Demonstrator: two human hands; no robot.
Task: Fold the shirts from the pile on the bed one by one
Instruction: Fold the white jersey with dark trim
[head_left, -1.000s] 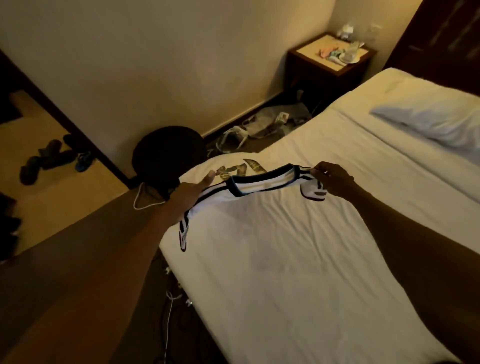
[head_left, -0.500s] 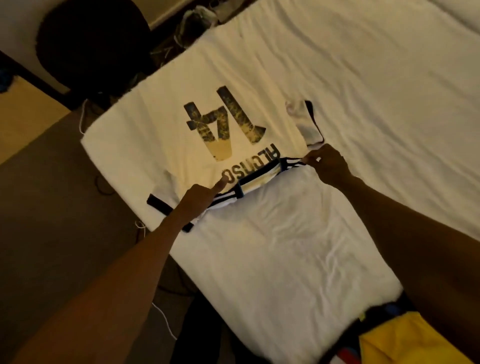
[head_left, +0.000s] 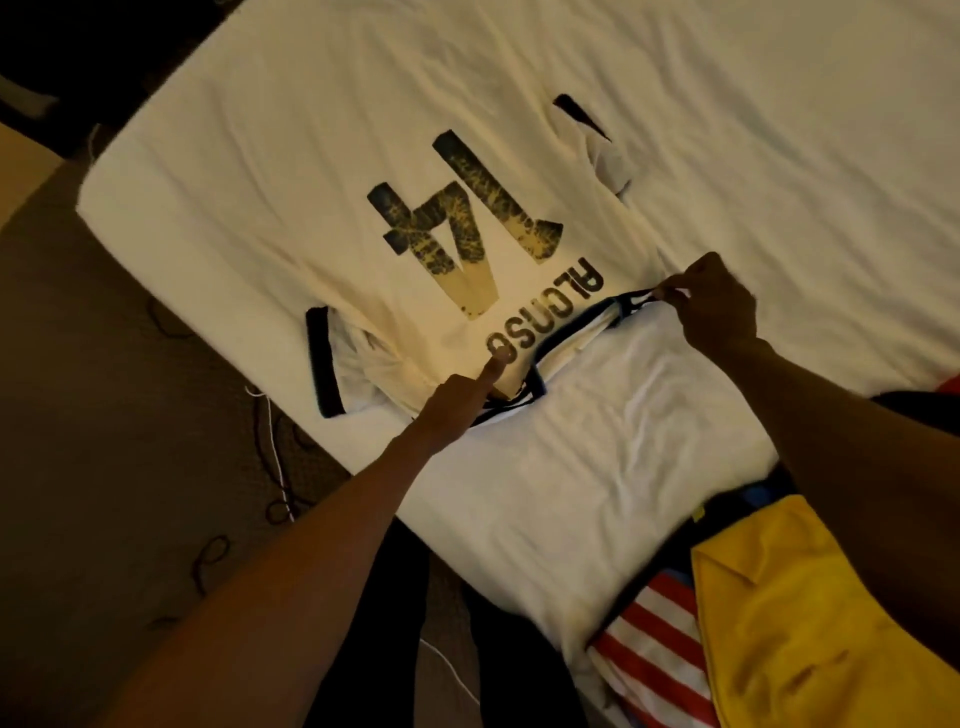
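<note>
A white jersey (head_left: 322, 208) with dark trim, the number 14 and the name ALONSO lies back-up and spread flat across the corner of the bed (head_left: 779, 130). My left hand (head_left: 457, 400) grips the near left shoulder, its thumb stretched out onto the lettering. My right hand (head_left: 711, 306) pinches the dark-striped right shoulder by the collar. Both sleeves lie crumpled at the sides. At the lower right sits the pile of shirts: a yellow one (head_left: 800, 618) over a red-and-white striped one (head_left: 654, 649).
The bed's white sheet (head_left: 597, 467) is wrinkled between the jersey and the pile. Brown carpet (head_left: 104, 415) with a white cable (head_left: 275, 457) and dark cords runs along the bed's left edge. A dark object fills the top left corner.
The jersey went from hanging in the air between my hands to lying spread on the bed. The view dropped from the room to the bed and moved closer; the pile came into sight.
</note>
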